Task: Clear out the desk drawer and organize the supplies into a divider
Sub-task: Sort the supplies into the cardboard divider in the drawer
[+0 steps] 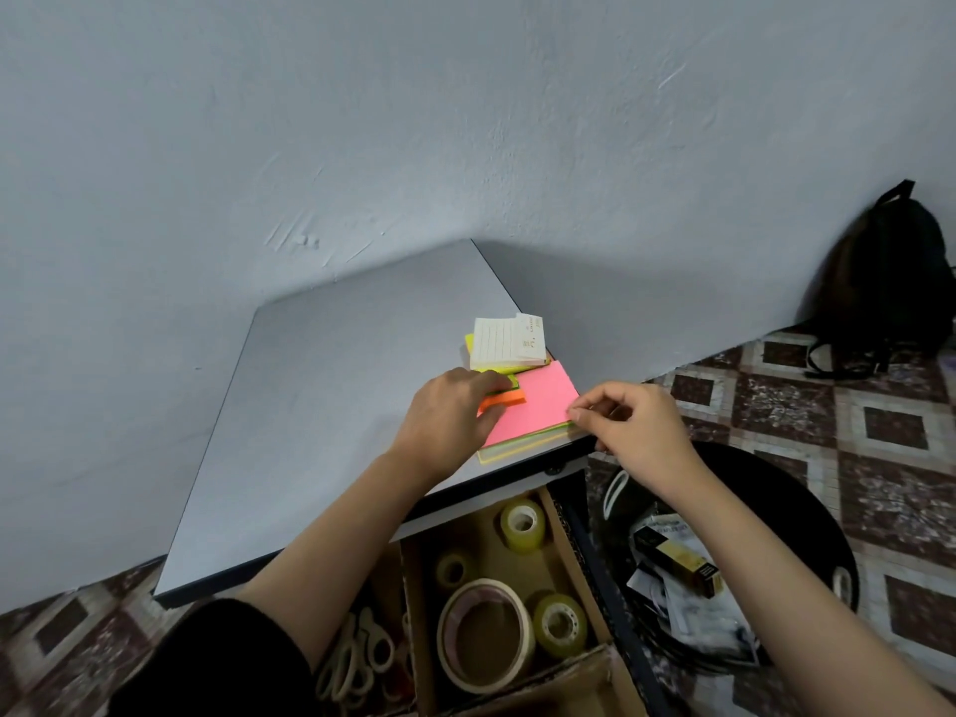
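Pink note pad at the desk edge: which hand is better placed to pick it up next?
Probably the right hand: its fingertips pinch a corner of the pink note pad. The left hand is occupied, gripping the small orange pad.

A grey desk top [320, 406] filled the middle of the frame, bearing near its right edge a pink-topped paper stack [538, 406] and, just above it, a yellow pad [469, 344] under a white lined notepad [504, 344].

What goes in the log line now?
left hand grips orange sticky pad | right hand pinches pink paper stack corner | drawer open, tape rolls inside
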A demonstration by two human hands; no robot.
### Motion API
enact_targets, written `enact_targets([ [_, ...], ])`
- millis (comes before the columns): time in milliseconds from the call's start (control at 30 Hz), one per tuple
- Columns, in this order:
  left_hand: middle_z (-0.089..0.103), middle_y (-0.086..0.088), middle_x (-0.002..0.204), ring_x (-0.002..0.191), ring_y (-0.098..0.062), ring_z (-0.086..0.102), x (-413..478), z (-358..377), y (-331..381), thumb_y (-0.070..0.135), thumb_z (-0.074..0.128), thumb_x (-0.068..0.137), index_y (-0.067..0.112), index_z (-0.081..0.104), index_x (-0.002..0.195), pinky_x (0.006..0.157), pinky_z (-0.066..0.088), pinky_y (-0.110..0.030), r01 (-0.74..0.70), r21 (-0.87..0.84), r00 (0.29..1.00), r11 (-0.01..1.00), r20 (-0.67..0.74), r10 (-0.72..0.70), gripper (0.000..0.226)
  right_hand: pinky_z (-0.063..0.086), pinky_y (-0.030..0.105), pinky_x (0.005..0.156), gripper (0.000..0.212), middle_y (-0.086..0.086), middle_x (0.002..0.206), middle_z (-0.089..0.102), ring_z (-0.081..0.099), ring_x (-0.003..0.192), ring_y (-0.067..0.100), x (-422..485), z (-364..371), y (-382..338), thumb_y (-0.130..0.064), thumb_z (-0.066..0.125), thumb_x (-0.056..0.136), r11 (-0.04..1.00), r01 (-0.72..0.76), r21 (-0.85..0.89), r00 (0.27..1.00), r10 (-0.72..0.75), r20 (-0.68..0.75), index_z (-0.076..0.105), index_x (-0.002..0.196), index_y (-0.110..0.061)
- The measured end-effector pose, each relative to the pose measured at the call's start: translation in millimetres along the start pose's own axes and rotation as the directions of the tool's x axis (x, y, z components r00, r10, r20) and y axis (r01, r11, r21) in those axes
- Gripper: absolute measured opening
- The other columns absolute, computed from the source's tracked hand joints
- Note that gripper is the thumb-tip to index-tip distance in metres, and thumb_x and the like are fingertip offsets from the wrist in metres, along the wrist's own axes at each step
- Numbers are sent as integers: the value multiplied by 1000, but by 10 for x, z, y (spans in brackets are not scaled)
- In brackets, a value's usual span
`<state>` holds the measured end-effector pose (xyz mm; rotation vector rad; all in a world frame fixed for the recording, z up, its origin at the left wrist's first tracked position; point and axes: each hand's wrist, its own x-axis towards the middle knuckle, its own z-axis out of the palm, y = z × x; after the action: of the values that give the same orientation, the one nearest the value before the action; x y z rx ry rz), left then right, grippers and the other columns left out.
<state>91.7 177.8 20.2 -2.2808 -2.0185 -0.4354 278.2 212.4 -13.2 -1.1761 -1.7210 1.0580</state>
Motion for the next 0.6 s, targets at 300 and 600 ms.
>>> enact_targets([
  [300, 57, -6, 126, 117, -18, 47, 0, 50, -29, 21, 54, 94, 11, 62, 122, 94, 35, -22, -3, -29, 1000, 1000, -11, 2, 31, 44, 21, 58, 6, 2, 68, 62, 53, 61, 13, 15, 13, 31, -12, 68, 83, 1000, 5, 8, 1000, -5, 9, 70, 78, -15],
  [600, 65, -7, 115, 106, -19, 53, -17, 54, -42, 21, 57, 92, 14, 67, 115, 83, 36, -21, -20, -40, 999, 999, -50, 18, 26, 46, 27, 61, 11, 0, 66, 59, 51, 61, 13, 22, 8, 39, -11, 69, 83, 1000, 8, 12, 1000, -8, 8, 69, 74, -19],
])
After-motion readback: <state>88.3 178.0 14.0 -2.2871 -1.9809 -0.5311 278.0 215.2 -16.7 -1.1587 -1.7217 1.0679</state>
